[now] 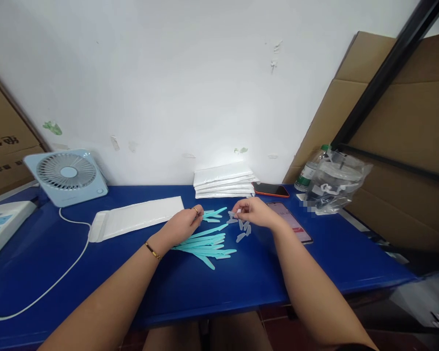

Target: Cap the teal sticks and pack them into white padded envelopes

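Fingers of the left hand (183, 225) pinch 1 thin teal plastic stick (215, 213) above a loose pile of teal plastic sticks (205, 243) on the blue desk (95, 273). The right hand (254, 212) closes its fingertips on a small clear plastic cap (237, 211), too small to make out; more clear caps (243, 231) lie just below it, partly hidden.

Glossy blue rectangular table (314, 273) against a white plastered wall (190, 83), scuffed and chipped in places; flattened brown cardboard sheets (406, 117) leaning at right, crossed by a black metal bar (384, 78); brown cardboard box (3, 141) at left; even, soft light.
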Motion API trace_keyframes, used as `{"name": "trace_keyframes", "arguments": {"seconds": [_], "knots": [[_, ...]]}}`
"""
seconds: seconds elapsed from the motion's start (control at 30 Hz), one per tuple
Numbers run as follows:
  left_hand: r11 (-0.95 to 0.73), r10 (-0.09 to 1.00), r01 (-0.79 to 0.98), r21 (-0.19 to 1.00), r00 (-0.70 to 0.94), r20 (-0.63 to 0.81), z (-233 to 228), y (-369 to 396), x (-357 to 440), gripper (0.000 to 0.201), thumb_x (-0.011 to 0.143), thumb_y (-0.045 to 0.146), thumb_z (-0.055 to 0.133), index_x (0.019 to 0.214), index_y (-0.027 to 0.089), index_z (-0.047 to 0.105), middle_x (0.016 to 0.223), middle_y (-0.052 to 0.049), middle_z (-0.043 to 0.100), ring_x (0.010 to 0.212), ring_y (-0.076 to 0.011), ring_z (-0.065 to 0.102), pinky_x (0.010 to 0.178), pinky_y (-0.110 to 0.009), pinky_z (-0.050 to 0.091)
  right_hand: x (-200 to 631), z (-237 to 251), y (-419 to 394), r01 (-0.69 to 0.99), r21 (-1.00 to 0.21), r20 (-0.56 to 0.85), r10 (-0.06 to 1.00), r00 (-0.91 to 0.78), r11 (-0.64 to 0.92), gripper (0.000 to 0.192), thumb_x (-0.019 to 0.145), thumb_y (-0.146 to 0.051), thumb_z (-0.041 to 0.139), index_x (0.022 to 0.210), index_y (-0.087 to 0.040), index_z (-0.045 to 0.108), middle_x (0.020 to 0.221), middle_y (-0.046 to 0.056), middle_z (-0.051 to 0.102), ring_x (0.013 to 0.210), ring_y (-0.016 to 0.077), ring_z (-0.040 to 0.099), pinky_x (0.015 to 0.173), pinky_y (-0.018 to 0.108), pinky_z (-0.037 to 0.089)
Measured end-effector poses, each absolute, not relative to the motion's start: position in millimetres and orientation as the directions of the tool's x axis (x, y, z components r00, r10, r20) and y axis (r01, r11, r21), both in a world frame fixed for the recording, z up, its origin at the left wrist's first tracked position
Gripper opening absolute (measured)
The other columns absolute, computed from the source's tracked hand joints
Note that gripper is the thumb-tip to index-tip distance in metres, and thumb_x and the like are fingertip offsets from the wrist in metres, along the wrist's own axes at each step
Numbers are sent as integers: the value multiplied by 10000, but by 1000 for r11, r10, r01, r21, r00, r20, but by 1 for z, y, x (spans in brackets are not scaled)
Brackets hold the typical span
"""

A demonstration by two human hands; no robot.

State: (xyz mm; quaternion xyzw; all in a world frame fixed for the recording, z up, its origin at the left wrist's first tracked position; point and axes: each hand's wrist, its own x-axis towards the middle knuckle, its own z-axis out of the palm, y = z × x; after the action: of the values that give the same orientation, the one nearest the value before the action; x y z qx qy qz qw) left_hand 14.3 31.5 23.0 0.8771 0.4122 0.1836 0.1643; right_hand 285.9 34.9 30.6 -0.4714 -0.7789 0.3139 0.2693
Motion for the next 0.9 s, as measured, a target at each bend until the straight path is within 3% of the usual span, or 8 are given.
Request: {"name": "trace_keyframes", "arguments": {"seconds": [0.27,0.4,0.63,0.9], "knots": [[-525,825,646,554,547,143,24,33,12,368,909,440,263,828,230,554,761,-3,600,722,-173,547,669,-272,388,284,33,38,422,-865,154,944,-293,272,241,704,-333,668,839,-135,683,620,38,656,602,149,636,565,236,488],[-501,837,641,581,529,139,26,34,11,359,893,432,301,814,238,593,815,4,639,770,-175,565,698,-267,400,280,29,40,254,-929,206,947,-245,268,188,602,-273,736,722,-137,688,736,53,675,686,158,641,651,272,514],[-484,843,652,583,527,110,27,33,10,385,869,441,312,802,235,631,807,-4,660,738,-183,566,666,-269,401,270,23,42,338,-820,391,883,-259,462,32,611,-173,694,641,-175,702,787,35,648,709,142,615,670,264,504],[-481,835,636,604,543,93,28,32,11,401,866,432,319,793,228,657,836,-8,668,733,-179,563,651,-264,392,262,27,34,406,-739,440,841,-314,538,101,660,-114,640,660,-193,704,804,32,658,752,149,620,696,261,491]]}}
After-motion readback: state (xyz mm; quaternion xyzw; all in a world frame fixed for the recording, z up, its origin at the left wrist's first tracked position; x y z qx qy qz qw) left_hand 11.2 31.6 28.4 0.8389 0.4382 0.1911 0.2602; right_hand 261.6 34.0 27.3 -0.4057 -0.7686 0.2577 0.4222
